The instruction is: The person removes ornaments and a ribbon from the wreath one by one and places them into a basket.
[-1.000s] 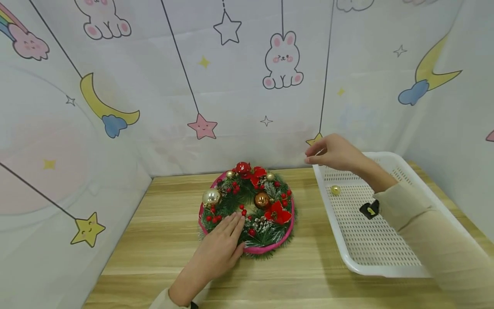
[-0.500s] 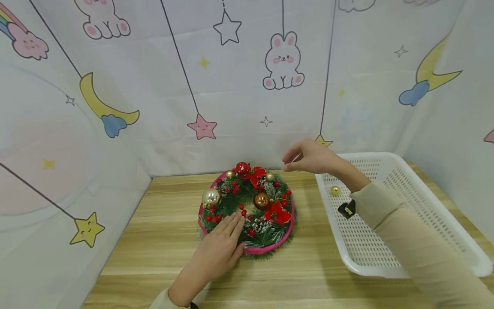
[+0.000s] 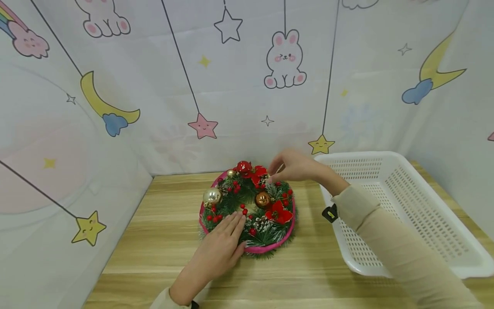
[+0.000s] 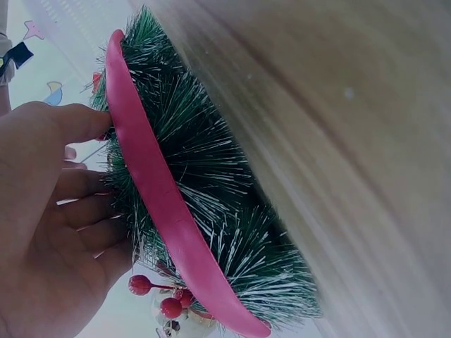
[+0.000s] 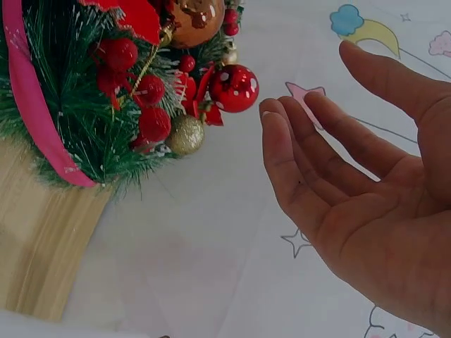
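Note:
A Christmas wreath (image 3: pixel 270 235) of green needles with a pink band lies on the wooden table. It bears red berries, red poinsettias (image 3: pixel 279 213), a pinecone (image 3: pixel 261 224), a brown bauble (image 3: pixel 263 199), a pale gold bauble (image 3: pixel 212 196) and a red bauble (image 5: pixel 235 89). My left hand (image 3: pixel 221 244) rests on its near-left side with extended fingers. Over the far-right part hovers my right hand (image 3: pixel 295 166). In the right wrist view its fingers are loosely bent and apart from the wreath, with nothing held. A small gold glitter ball (image 5: pixel 187 134) sits nearest that hand.
A white perforated basket (image 3: pixel 432 180) stands at the right of the table (image 3: pixel 154 240), partly covered by my right sleeve (image 3: pixel 397 244). A printed cloth (image 3: pixel 239 98) hangs close behind the wreath.
My right hand has moved left and slightly down, from above the basket's back-left corner to the wreath's far-right part. The left hand stays put. My right forearm now hides the basket's gold ball.

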